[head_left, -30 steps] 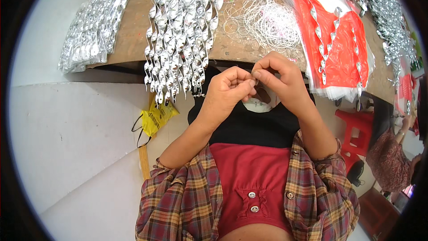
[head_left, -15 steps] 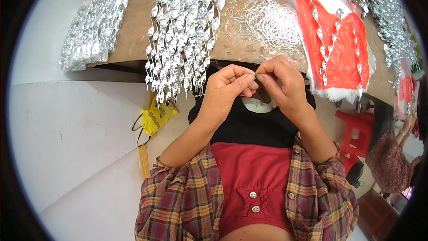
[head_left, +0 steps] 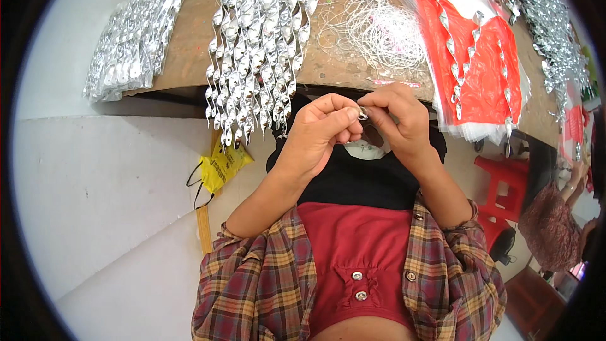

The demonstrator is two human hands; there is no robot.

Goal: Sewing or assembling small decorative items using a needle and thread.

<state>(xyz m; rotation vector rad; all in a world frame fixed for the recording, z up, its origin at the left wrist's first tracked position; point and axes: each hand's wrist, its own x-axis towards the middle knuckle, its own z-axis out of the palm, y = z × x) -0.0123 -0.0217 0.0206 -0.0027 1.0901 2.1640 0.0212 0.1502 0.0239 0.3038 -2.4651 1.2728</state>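
Just off the table's front edge, my two hands meet with their fingertips close together. My left hand (head_left: 323,127) is closed, thumb against curled fingers, pinching a small shiny silver piece (head_left: 362,113) that pokes out at the thumb tip. My right hand (head_left: 402,115) is closed in a pinch right beside that piece; its fingers hide whatever is between them. Behind my hands lies a loose tangle of white string (head_left: 388,28). Left of the string, many twisted silver strips (head_left: 259,50) hang over the table edge.
Bagged silver strips (head_left: 139,38) lie at the table's (head_left: 189,66) far left. Red and clear plastic bags (head_left: 483,63) with several strips on top lie to the right, silver tinsel (head_left: 536,12) beyond. Below are a yellow bag (head_left: 221,167) and red stool (head_left: 502,183). Another person (head_left: 552,227) is at far right.
My fingertips have drawn slightly apart, and the silver piece now shows between them. My right hand has shifted a little down. The things on the table stay put.
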